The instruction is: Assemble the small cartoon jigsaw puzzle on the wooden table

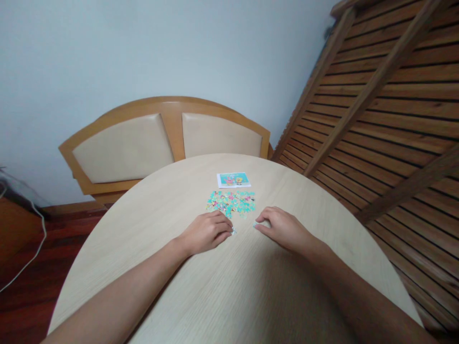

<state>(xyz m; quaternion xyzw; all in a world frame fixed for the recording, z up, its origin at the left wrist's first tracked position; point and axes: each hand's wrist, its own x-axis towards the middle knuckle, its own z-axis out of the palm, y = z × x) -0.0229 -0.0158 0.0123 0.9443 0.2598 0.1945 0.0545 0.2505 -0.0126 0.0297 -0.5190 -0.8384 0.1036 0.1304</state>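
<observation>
My left hand (212, 231) rests on the pale table, its thumb and fingers closed on a small light puzzle piece (234, 231). Across a short gap, my right hand (278, 226) pinches another small puzzle piece (255, 224) between thumb and forefinger. Just beyond both hands lies a spread of loose jigsaw pieces (233, 201) in turquoise, pink and yellow. Behind them sits a reference picture card (234, 180) with a white border, showing a pink and a yellow cartoon figure on turquoise. The print on the held pieces is too small to make out.
The round wooden table (161, 200) has a bare light surface around the pieces. Past its far edge stands a wooden headboard (172, 107) with cream padded panels against the wall. A slatted wooden frame (376, 105) leans at the right. A white cable (43, 229) hangs at the left.
</observation>
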